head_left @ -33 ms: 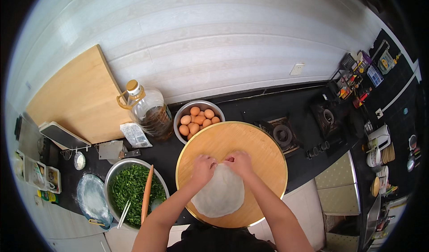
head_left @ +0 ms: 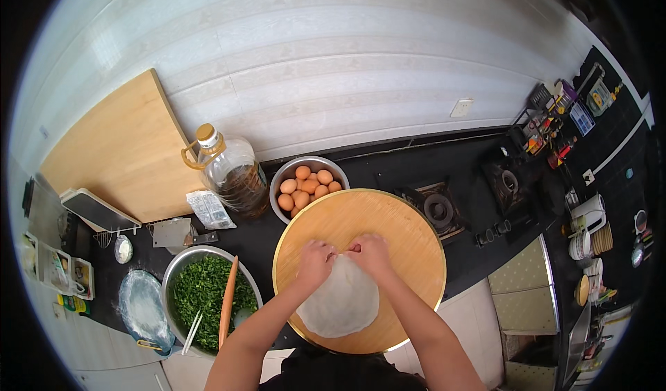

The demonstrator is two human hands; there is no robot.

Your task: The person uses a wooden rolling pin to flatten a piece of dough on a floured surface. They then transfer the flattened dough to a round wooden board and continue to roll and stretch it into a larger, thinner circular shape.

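Note:
A thin, pale round of dough lies on a round wooden board in front of me. My left hand pinches the dough's far edge just left of its middle. Close beside it, my right hand pinches the same edge a little to the right. Both sets of fingers are closed on the dough, and the fingertips partly cover the pinched spot. My forearms reach in from the lower edge, one on each side of the dough.
Left of the board stands a metal bowl of chopped greens, with a rolling pin and chopsticks across it. Behind are a bowl of eggs, an oil jug and a cleaver. A gas burner sits at the right.

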